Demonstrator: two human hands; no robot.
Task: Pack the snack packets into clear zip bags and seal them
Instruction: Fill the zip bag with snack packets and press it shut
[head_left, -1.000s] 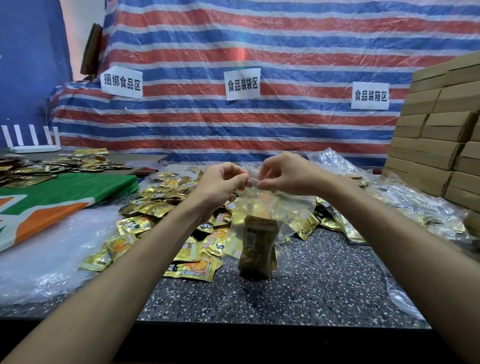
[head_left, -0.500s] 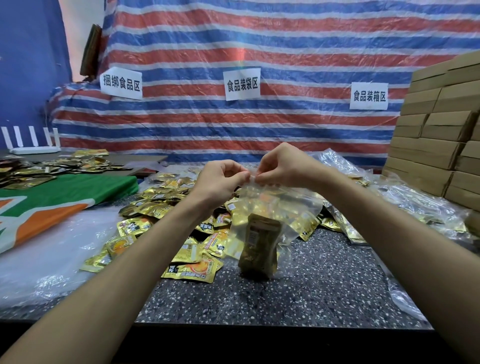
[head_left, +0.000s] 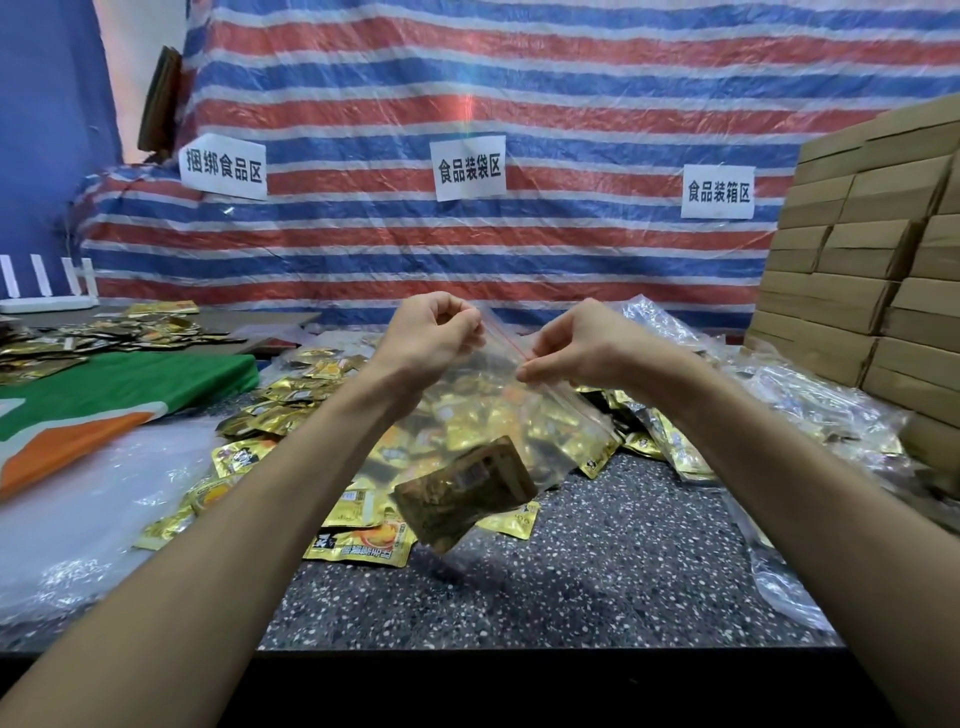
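Item: clear zip bag (head_left: 493, 405), held up over the desk (head_left: 597, 582) at centre, tilted, its red zip strip (head_left: 506, 343) slanting down to the right.

Contents: one brown snack packet (head_left: 462, 491), lying askew in the bag's lower corner.

Left hand (head_left: 431, 332): fingers curled, pinching the upper end of the zip strip.

Right hand (head_left: 566, 343): fingers curled, thumb and forefinger pinching the strip just beside the left hand. The rest of the strip runs free below it.

Beneath and behind the bag: loose gold snack packets (head_left: 291, 400), heaped and scattered across the dark speckled desk, some seen through the clear plastic.

Left of the heap: a sheet of clear plastic (head_left: 78, 519), and on it a green and orange cloth (head_left: 114, 395).

Far left: more dark and gold packets (head_left: 104, 332), with a white router (head_left: 47, 301) behind them.

Right of the heap: a pile of empty clear bags (head_left: 789, 395), reaching down to the desk's near edge.

Far right: stacked brown cardboard boxes (head_left: 857, 270), several tiers high.

Backdrop: a red, white and blue striped tarp (head_left: 467, 93) bearing three white paper signs (head_left: 469, 167) with black Chinese characters.
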